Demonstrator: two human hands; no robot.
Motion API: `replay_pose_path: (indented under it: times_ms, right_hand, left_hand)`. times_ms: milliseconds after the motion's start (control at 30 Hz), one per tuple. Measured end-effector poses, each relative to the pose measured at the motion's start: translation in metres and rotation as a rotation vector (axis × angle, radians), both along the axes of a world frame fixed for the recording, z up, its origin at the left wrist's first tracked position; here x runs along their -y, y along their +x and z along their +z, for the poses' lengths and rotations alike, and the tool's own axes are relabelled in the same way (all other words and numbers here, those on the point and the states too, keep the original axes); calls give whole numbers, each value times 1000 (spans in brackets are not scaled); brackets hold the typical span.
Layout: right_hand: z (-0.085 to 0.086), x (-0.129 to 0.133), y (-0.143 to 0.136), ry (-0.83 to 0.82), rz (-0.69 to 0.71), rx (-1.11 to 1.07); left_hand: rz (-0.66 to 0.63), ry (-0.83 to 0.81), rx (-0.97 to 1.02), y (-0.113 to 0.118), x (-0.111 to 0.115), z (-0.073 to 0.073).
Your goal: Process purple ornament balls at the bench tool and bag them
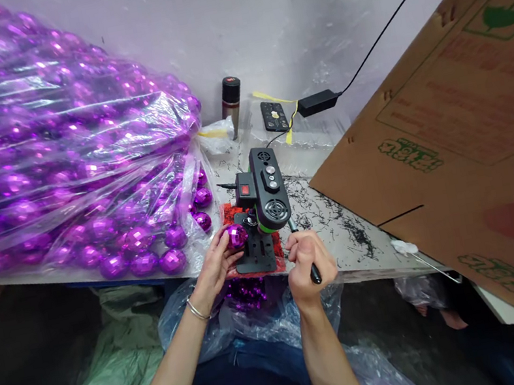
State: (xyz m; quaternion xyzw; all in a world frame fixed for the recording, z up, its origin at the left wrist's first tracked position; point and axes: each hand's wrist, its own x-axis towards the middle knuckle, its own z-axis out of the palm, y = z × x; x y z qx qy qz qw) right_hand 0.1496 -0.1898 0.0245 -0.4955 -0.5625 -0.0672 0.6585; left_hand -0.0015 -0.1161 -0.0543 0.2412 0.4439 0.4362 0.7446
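My left hand is closed on a shiny purple faceted bauble, holding it at the side of a small black bench machine. The bauble is above the machine's slotted black base plate. My right hand is wrapped round the machine's lever handle, whose black grip end sticks out below the fist. Where the bauble meets the machine is partly hidden by the machine's head. A red pad lies under the base.
A big clear plastic bag of purple baubles fills the left. Behind the machine stand a dark bottle, a black keypad-like panel and a power adapter. Black shavings litter the table. A large cardboard box leans at right.
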Motion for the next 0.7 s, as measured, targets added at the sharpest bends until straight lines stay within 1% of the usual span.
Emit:
replay_pose_path:
  times_ms: [167,300,433,567,700]
  right_hand:
    - [3,0,0,-20,-24,0]
    - [12,-3,-1,-34,-35,-30]
    - [22,-5,-2,-48,-14,-48]
    - [22,-5,-2,-67,-29,-52]
    - [16,-3,0,-60,-21,-22]
  left_hand:
    - [-13,214,-207,6,2,-10]
    - [-31,339,-409,14,5,-18]
    - [-61,488,-585,16,7,-19]
    - [-110,622,-634,19,10,-22]
    - [-165,737,-651,25,14,-31]
